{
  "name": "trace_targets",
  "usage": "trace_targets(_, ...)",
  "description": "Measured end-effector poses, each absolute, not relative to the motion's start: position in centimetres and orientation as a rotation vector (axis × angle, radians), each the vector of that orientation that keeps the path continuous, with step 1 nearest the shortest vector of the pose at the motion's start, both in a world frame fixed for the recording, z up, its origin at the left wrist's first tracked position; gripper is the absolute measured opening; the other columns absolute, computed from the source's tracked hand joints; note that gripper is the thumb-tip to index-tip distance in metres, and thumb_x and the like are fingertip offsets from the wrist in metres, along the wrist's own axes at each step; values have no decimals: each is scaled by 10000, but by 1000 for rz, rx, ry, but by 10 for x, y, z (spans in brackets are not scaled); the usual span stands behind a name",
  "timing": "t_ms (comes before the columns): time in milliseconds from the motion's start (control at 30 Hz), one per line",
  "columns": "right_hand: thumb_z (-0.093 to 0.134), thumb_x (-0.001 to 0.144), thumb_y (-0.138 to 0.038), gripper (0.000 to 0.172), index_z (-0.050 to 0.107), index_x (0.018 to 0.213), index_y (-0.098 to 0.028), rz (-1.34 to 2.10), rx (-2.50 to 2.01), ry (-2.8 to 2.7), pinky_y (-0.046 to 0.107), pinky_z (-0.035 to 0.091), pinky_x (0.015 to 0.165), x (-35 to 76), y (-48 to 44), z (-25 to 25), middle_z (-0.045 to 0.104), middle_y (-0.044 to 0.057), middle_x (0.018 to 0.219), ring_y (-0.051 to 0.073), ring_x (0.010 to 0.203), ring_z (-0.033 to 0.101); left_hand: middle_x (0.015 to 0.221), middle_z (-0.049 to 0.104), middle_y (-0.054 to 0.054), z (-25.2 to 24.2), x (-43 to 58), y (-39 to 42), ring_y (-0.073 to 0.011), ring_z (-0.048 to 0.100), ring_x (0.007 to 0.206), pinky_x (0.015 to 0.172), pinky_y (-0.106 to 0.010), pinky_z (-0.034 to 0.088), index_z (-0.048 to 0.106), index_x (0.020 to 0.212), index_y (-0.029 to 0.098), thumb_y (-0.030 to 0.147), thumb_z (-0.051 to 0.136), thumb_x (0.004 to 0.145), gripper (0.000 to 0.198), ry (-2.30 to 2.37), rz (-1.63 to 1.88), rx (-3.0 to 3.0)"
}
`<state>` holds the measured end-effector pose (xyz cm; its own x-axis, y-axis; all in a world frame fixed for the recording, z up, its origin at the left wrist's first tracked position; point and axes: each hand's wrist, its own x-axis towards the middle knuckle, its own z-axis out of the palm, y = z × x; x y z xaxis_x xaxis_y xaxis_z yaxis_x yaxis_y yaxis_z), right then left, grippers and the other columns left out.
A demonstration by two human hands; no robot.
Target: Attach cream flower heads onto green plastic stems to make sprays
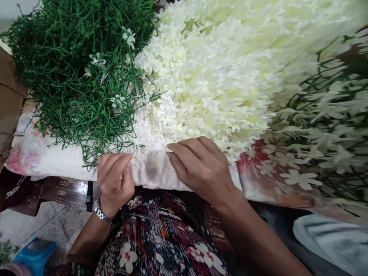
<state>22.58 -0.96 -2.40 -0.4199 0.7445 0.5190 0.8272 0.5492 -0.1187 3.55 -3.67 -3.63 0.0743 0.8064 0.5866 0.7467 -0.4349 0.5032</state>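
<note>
My left hand [115, 178], with a metal watch on the wrist, is closed near the front edge of the flowered cloth [63, 161]. Its curled fingers hide whatever may be in them. Thumb and forefinger of my right hand [201, 165] are pinched together just in front of the heap of cream-white artificial flowers [207, 84]; anything between them is too small to make out. Behind my left hand rises a tangled pile of green plastic stems [86, 69], dotted with a few white blossoms. Thin white fibre-like pieces [143, 134] lie between the two heaps.
Green stems bearing white flowers [324, 153] are bunched at the right. A cardboard box [10, 92] stands at the left edge. Below are a dark wooden edge [66, 193], a tiled floor [31, 218] and a blue plastic object [37, 255].
</note>
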Motion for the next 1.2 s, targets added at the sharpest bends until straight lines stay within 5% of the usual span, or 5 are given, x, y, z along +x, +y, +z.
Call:
trace_targets(333, 447, 786, -168, 119, 537, 709, -179, -258, -1247, -2466, 300, 287, 611, 182, 15, -23, 518, 47, 692, 172, 681, 384, 860, 601, -79, -28, 40, -17, -197, 477, 775, 686, -342, 321, 595, 935, 154, 120, 471, 737, 236, 1855, 880, 2542)
trace_targets(767, 479, 767, -152, 142, 556, 649, -175, -181, -1253, -2459, 292, 289, 614, 209, -11, -21, 516, 26, 612, 153, 663, 415, 839, 548, -67, -28, 44, -13, -205, 423, 760, 667, -356, 262, 557, 1009, 222, 118, 466, 723, 317, 1823, 802, 2739)
trace_targets(900, 465, 782, -184, 123, 576, 732, -168, -208, -1314, -2412, 293, 285, 621, 207, -7, -24, 526, 32, 643, 157, 686, 412, 805, 524, -77, -25, 53, -3, -220, 395, 753, 655, -368, 253, 596, 849, 204, 128, 432, 743, 210, 1936, 490, 2761)
trace_targets(1000, 443, 798, -203, 139, 576, 807, -161, -211, -1320, -2390, 296, 282, 635, 203, -4, -27, 530, 38, 674, 162, 703, 405, 828, 517, -69, -27, 54, -1, -218, 402, 797, 700, -382, 268, 585, 695, 195, 121, 439, 733, 168, 1903, 545, 2728)
trace_targets(1200, 425, 808, -193, 152, 574, 787, -176, -132, -1290, -2429, 289, 271, 642, 202, -6, -29, 526, 35, 687, 155, 707, 394, 922, 524, -56, -30, 51, -14, -209, 422, 920, 817, -411, 287, 592, 778, 214, 103, 473, 717, 175, 1659, 846, 2754)
